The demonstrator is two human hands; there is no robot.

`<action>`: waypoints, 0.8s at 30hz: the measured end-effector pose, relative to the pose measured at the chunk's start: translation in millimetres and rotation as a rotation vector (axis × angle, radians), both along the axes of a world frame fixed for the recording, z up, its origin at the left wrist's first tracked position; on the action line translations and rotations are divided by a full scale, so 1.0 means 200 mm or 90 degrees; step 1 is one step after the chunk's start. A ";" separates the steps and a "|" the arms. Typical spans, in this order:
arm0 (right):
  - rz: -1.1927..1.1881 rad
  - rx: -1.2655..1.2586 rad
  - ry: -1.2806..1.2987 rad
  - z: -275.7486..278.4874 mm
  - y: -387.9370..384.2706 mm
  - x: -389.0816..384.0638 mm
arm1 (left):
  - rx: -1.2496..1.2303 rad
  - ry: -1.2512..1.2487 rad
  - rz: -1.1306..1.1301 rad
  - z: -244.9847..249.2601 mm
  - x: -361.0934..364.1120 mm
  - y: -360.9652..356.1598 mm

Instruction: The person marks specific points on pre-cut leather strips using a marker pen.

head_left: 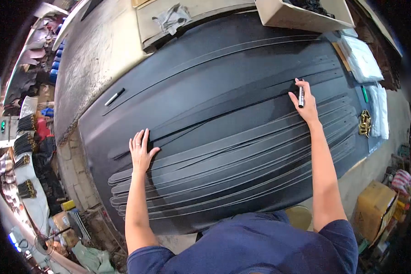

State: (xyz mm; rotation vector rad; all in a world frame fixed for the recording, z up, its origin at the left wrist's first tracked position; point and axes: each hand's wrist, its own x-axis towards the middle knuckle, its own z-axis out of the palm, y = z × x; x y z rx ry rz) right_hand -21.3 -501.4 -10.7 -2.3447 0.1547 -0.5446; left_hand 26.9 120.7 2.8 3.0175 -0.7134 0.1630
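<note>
Long black strips with pale stitched edges [242,145] lie side by side across the black table [109,132]. My left hand [142,153] rests with spread fingers on a darker strip [214,116] towards its left end. Further right, my right hand [306,100] holds a marker [301,97] with a silver label between thumb and fingers, close to the same strip's upper edge. Another marker [115,97], pale with a dark cap, lies on the table at the upper left.
An open cardboard box [283,16] stands at the back right. Plastic-wrapped white packs [360,59], a green marker [365,94] and brass-coloured pieces [364,123] lie along the right edge. A brown carton [374,208] sits at the lower right.
</note>
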 end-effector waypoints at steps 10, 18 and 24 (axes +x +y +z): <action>-0.009 0.012 0.017 0.02 0.02 0.00 | -0.161 -0.070 -0.111 0.13 0.65 -0.38; -0.036 0.048 -0.003 0.01 0.01 -0.02 | -0.113 0.135 -0.065 -0.15 1.12 -1.01; -0.028 0.054 -0.027 0.01 0.02 -0.02 | -0.202 -0.023 -0.185 0.00 1.03 -1.13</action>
